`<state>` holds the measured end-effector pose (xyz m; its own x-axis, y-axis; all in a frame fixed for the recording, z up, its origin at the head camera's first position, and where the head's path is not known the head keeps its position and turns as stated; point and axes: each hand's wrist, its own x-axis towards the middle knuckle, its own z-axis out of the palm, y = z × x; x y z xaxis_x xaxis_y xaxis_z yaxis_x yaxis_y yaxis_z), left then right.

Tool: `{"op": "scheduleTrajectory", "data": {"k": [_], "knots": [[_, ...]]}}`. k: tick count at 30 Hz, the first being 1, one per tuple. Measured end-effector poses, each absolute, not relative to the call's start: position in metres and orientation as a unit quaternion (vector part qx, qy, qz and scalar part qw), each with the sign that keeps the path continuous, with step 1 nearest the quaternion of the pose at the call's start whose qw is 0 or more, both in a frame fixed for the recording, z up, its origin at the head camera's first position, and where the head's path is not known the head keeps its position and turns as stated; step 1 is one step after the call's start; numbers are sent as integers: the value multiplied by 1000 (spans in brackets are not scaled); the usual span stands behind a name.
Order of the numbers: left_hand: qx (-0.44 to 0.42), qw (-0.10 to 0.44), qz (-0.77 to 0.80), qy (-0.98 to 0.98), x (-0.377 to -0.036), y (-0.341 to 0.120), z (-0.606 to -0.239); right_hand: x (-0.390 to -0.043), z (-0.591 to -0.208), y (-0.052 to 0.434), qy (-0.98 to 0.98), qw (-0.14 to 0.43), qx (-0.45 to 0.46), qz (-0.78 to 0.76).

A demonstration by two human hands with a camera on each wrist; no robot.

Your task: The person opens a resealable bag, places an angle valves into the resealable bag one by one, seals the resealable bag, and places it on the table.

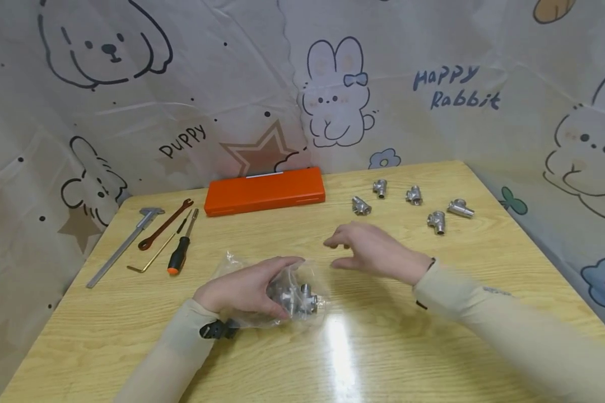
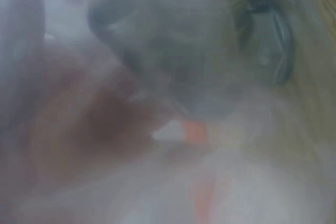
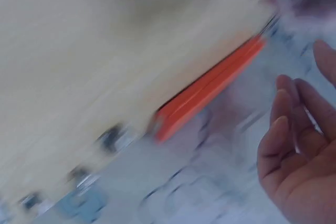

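Observation:
My left hand (image 1: 247, 288) grips a clear plastic bag (image 1: 227, 268) with silvery metal pipe tees (image 1: 306, 299) inside, its thumb and fingers spread around them. The left wrist view is hazy through the plastic and shows a blurred pipe tee (image 2: 173, 40) up close. To the right of the bag, over the table, my right hand (image 1: 370, 251) is held with fingers loosely bent and nothing between them. The right wrist view shows that same hand (image 3: 299, 156) with a gap between thumb and fingers. Beyond it, several loose pipe tees (image 1: 437, 222) lie on the table.
A flat orange-red case (image 1: 264, 191) lies at the back of the wooden table (image 1: 408, 347). On the left are a caliper (image 1: 126, 246), a wrench (image 1: 165, 225), a hex key (image 1: 156, 254) and a screwdriver (image 1: 180, 254). A printed cloth (image 1: 252, 61) hangs behind.

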<state>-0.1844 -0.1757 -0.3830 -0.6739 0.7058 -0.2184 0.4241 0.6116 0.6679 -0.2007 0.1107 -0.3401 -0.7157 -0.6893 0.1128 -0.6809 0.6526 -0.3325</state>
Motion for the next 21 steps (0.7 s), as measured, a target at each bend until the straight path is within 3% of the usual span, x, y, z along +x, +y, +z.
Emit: {"op": "scheduleTrajectory", "data": {"k": [5, 10, 15, 21], "knots": [[319, 240, 295, 868, -184, -176, -383, -251, -337, 156, 929, 33, -309, -203], [315, 244, 297, 868, -182, -177, -383, -296, -343, 185, 941, 89, -268, -189], [322, 241, 299, 866, -182, -178, -385, -330, -355, 191, 938, 139, -271, -166], [328, 237, 299, 864, -184, -179, -386, -351, -364, 176, 944, 159, -239, -165]]}}
